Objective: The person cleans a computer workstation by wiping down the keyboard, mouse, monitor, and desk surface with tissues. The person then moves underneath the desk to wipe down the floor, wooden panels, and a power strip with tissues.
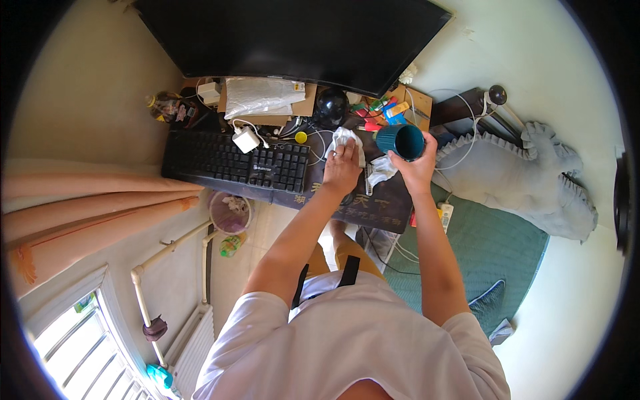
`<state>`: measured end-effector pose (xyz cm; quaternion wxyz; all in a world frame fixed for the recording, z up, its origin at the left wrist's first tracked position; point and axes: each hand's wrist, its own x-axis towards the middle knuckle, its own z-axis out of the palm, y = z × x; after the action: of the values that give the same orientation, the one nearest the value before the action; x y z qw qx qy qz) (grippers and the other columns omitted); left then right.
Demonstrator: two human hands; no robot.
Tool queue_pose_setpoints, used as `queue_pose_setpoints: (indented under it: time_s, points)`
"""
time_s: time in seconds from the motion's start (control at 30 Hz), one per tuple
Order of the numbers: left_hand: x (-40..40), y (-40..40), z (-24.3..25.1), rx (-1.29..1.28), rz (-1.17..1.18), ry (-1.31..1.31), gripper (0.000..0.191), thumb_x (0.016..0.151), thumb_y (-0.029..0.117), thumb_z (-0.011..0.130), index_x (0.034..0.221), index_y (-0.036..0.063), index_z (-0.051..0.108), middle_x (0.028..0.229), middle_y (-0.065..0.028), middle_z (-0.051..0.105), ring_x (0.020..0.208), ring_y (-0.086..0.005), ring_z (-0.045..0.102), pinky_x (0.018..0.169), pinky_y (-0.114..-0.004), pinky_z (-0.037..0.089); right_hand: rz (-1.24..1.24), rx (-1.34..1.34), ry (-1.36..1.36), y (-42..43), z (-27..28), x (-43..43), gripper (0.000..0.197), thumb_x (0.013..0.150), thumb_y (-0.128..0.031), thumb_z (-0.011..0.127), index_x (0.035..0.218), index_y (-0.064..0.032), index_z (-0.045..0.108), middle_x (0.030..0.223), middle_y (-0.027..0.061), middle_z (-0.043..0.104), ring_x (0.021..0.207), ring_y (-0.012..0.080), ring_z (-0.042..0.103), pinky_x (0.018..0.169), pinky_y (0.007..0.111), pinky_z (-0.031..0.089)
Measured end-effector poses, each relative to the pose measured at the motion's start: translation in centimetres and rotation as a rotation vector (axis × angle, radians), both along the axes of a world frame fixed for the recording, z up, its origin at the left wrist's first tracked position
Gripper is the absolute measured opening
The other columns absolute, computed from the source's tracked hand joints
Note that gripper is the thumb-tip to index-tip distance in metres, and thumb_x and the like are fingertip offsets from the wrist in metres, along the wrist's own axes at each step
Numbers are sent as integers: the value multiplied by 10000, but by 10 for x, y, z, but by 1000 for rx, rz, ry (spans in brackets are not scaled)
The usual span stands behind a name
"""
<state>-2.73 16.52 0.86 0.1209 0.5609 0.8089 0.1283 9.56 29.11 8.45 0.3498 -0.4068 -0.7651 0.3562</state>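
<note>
My left hand (342, 167) lies over a crumpled white tissue (345, 137) on the dark desk mat (370, 216), its fingers on top of the tissue. In my right hand (417, 162) is a dark teal ribbed cup (401, 141), tilted so that its mouth shows. Below the cup, another crumpled white tissue (382, 169) rests on the mat. Left of my left hand are a black keyboard (235, 161) and a small yellow cap (300, 137). A white charger (245, 139) with its cable sits on the keyboard's upper edge.
A large monitor (295, 40) stands at the back. In front of it are a silvery padded mailer (265, 96), a glossy black ball (331, 106) and several colourful small packets (395, 110). A bottle (172, 107) stands at the left. Below the desk is a waste bin (230, 213).
</note>
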Motion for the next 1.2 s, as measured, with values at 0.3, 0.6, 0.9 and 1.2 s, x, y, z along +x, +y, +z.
queue_pose_setpoints:
  time_s: [0.3, 0.6, 0.9, 1.2]
  points:
    - [-15, 3, 40, 113, 171, -14, 416, 763, 282, 634, 1116, 65, 596, 1160, -69, 537, 1030, -292, 525, 822, -428, 437, 40, -136, 87, -9, 1, 6, 736, 550, -138, 842, 1135, -32, 408, 1055, 92, 517, 960, 183, 544, 850, 300, 436]
    - [-83, -21, 12, 69, 638, 265, 158, 719, 208, 650, 786, 70, 614, 883, -83, 594, 945, -293, 534, 725, -394, 477, 129, -239, 257, -29, 8, -4, 721, 579, -1, 814, 1156, -29, 383, 1099, 73, 481, 995, 155, 523, 892, 285, 430]
    - [-41, -108, 38, 883, 878, -1155, 260, 889, 170, 576, 1124, 59, 594, 972, -50, 621, 852, -132, 631, 673, -244, 470, 164, -210, 139, -25, 2, 12, 728, 617, 5, 795, 1206, -51, 371, 1163, 72, 435, 1068, 173, 468, 918, 307, 414]
    - [-72, -355, -54, 485, 1546, -788, 567, 806, 337, 693, 1203, -21, 503, 883, -92, 631, 680, -197, 644, 563, -284, 497, 168, -284, 180, -15, 24, 32, 719, 610, 7, 799, 1194, -52, 384, 1148, 77, 465, 1059, 170, 490, 899, 302, 434]
